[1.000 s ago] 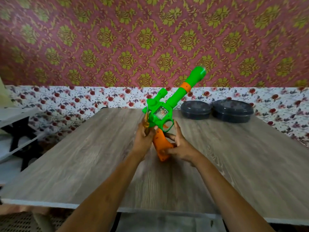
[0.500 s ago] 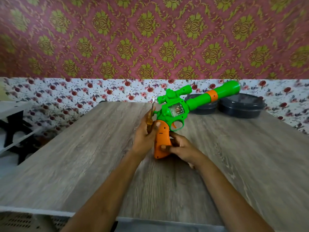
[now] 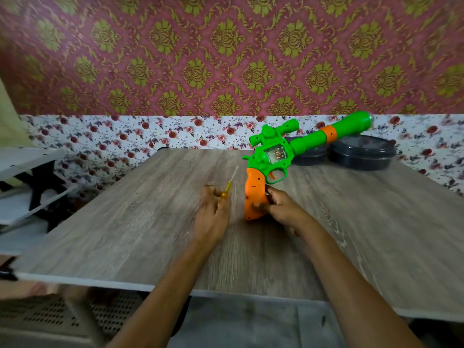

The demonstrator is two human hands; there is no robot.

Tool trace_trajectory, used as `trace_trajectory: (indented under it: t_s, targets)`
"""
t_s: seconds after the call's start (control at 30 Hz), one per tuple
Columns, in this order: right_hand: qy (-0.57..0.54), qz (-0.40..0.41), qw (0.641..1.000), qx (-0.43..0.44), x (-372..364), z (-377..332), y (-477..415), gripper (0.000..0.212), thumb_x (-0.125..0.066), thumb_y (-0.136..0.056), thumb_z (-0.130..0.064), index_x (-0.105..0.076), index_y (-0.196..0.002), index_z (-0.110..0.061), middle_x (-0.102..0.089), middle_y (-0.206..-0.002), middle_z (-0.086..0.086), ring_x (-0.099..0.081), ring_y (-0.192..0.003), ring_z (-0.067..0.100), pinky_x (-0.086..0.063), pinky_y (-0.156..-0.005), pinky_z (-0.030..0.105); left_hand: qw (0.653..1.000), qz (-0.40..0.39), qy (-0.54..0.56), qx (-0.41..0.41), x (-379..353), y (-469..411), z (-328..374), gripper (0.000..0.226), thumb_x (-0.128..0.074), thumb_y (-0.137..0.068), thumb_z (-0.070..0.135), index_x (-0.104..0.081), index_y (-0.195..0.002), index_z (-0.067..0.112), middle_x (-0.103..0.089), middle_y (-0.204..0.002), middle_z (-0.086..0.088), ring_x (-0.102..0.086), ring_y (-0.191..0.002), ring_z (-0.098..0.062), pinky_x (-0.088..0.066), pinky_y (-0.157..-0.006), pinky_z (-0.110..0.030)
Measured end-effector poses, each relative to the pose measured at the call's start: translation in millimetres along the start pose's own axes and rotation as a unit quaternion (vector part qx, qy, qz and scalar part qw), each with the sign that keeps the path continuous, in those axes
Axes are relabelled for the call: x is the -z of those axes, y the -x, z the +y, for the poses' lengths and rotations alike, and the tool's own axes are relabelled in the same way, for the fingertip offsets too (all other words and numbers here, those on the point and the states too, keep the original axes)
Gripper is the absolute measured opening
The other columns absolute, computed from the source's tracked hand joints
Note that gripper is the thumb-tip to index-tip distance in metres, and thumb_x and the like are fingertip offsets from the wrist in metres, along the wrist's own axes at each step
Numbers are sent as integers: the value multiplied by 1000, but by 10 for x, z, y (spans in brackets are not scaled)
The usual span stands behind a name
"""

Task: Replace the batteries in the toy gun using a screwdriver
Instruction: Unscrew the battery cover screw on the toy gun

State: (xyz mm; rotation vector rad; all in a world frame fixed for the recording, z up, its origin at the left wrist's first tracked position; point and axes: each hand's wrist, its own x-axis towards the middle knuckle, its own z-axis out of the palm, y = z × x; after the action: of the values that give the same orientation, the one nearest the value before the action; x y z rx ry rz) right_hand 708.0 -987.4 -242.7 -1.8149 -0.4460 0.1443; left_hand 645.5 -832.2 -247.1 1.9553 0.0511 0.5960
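Glossy plastic toy gun (image 3: 281,156); right hand (image 3: 281,207) wraps its rounded grip.

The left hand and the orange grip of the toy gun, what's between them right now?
In the head view, only bare wooden table shows between the left hand, which holds the screwdriver, and the orange grip held by the right hand.

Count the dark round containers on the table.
2. Both sit at the table's far right edge by the wall: the left container is partly hidden behind the toy gun's barrel, the right container beside it.
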Motion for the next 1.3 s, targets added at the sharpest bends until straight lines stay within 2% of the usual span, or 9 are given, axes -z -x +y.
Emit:
trace_trajectory:
  t_s: [0.07, 0.13, 0.2, 0.4, 0.53, 0.63, 0.77, 0.97, 1.3]
  targets:
    - [-2, 4, 1000, 7, -23, -3, 72, 47, -57, -88, -3, -45, -133, -11, -58, -122, 5, -53, -109, 13, -45, -92, 22, 997, 63, 28, -34, 40, 18, 31, 3, -45, -95, 10, -44, -97, 13, -48, -76, 4, -44, -63, -2, -35, -57, -19]
    - [-4, 10, 1000, 24, -50, 16, 154, 47, -58, -88, -5, -45, -133, -13, -58, -116, 1, -54, -106, 12, -48, -87, 19, 985, 145, 24, -90, 100, 24, 36, 14, -53, -93, 6, -55, -105, 11, -50, -96, 1, -49, -78, 2, -39, -65, -4]
    - [6, 25, 999, 43, -66, 41, 192, 48, -58, -88, -7, -44, -133, -14, -58, -116, 1, -54, -108, 14, -47, -96, 29, 975, 178, -8, -135, 142, 35, 47, 24, -61, -89, 6, -60, -113, 7, -49, -108, -6, -51, -87, -6, -40, -70, 1]
    - [39, 20, 997, 67, -57, 50, 155, 55, -59, -88, -6, -39, -138, -12, -57, -127, 8, -55, -116, 19, -45, -101, 38, 949, 176, -20, -259, 138, 87, 69, 30, -75, -76, 4, -57, -100, 3, -62, -91, -8, -56, -74, 2, -42, -67, -2]
    - [22, 29, 998, 59, -56, 61, 150, 52, -60, -87, -9, -43, -135, -15, -60, -126, 8, -58, -112, 18, -47, -98, 41, 941, 203, -8, -270, 160, 72, 68, 26, -74, -76, 7, -57, -95, 7, -62, -90, -1, -57, -79, 0, -44, -72, -5]
    - [31, 21, 997, 67, -52, 54, 156, 52, -60, -88, -10, -42, -137, -16, -59, -126, 8, -57, -114, 20, -47, -98, 45, 938, 201, 28, -280, 150, 95, 108, 41, -75, -76, 8, -45, -103, 16, -57, -90, 9, -60, -81, 3, -49, -74, -10]
    - [27, 15, 997, 73, -57, 34, 154, 52, -57, -89, -4, -40, -137, -11, -57, -128, 12, -56, -116, 21, -45, -100, 40, 929, 191, 11, -317, 154, 109, 128, 56, -74, -79, 16, -37, -121, 18, -64, -97, -1, -64, -89, -6, -51, -81, -12]
    - [4, 4, 998, 67, -48, 47, 146, 49, -55, -90, -5, -41, -136, -12, -59, -124, 6, -57, -110, 14, -49, -92, 28, 929, 199, -1, -313, 129, 96, 123, 56, -62, -88, 5, -34, -134, 19, -64, -103, 2, -63, -89, 1, -50, -81, -9]
    - [19, 5, 998, 63, -34, 57, 115, 47, -56, -89, -5, -44, -133, -12, -59, -124, 10, -57, -110, 17, -46, -98, 35, 915, 152, -55, -370, 103, 96, 85, 58, -57, -86, 9, -32, -138, 16, -63, -109, -3, -56, -95, 3, -49, -82, -10]
